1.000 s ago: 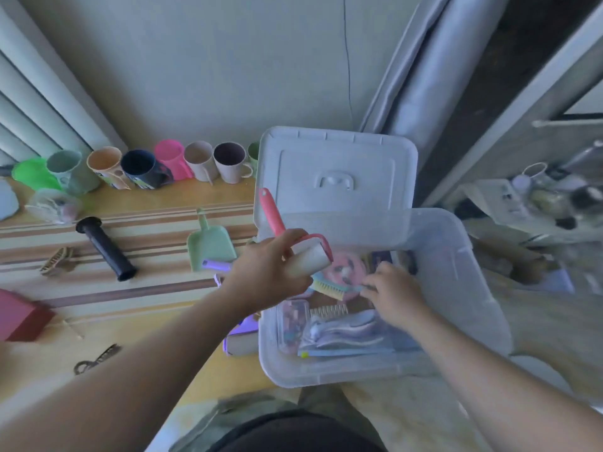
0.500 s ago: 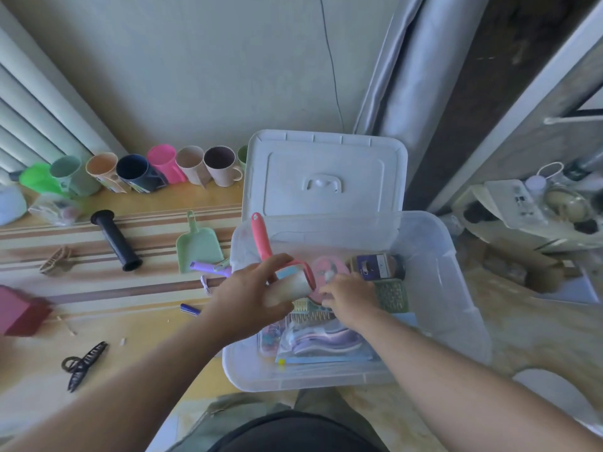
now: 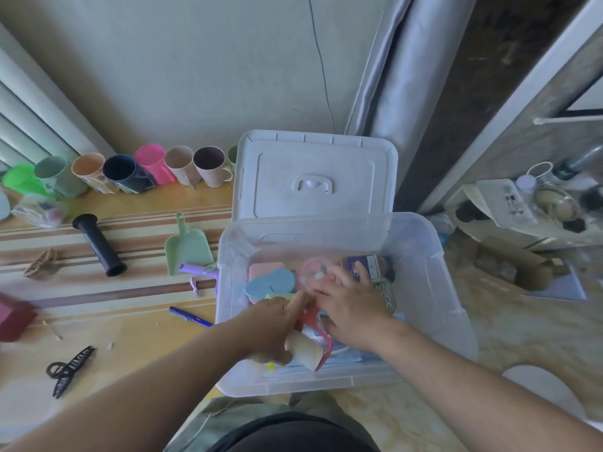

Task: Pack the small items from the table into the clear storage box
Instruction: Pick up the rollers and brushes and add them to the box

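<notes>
Clear storage box at the right end of the table, lid tipped up behind the far wall. Inside: lint roller with pink handle lying at the near left, gripped at the roll by the left hand, fingers curled around it. Right hand just beside, fingers spread flat over the contents, pressing down on the pile. Farther in: blue foot-shaped piece, pink round case, purple pack. Left on the table, outside the box: green scoop, black tube, blue pen, black hair clip, purple item touching the box's left wall. Row of mugs along the far edge, against the wall.
</notes>
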Demonstrator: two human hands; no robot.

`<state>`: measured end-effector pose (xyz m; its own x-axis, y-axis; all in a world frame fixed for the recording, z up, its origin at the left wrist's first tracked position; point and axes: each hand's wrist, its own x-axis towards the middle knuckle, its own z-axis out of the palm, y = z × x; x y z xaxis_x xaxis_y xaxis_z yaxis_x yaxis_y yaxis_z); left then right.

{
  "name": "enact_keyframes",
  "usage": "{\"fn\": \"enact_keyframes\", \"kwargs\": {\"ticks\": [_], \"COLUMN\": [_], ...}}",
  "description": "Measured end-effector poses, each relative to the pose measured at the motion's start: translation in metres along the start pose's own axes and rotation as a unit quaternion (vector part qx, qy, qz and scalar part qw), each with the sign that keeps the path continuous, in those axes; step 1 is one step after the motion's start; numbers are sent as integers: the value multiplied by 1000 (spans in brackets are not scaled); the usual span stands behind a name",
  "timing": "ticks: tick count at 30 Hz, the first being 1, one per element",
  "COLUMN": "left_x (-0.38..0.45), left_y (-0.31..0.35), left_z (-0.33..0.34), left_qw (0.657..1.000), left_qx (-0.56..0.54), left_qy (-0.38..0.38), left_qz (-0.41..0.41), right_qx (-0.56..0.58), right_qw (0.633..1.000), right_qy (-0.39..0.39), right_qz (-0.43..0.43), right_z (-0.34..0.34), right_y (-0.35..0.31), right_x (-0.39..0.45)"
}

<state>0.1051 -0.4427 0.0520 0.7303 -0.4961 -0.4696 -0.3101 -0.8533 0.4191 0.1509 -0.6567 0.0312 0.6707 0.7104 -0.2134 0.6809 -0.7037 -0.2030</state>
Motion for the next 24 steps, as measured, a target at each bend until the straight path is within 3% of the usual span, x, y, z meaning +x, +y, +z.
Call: {"fn": "enact_keyframes", "kwargs": {"ticks": [4, 10, 21, 24], "left_x": [-3, -22, -42, -41], "left_y": [-12, -39, -57, -56], "left_z": [5, -11, 6, 6], "left_qw": [997, 966, 963, 962], "left_qx": [29, 88, 169, 131], "left_qy": [67, 235, 205, 233], "left_qz": [14, -69, -45, -47], "right_qx": [42, 184, 141, 147], "right_qw": [997, 970, 974, 974], "right_qy": [-54, 62, 46, 52], "right_qz": [37, 149, 171, 163], "right_z": [1, 9, 44, 46], "right_y": [7, 12, -37, -37], "right_x": [3, 33, 115, 116]}}
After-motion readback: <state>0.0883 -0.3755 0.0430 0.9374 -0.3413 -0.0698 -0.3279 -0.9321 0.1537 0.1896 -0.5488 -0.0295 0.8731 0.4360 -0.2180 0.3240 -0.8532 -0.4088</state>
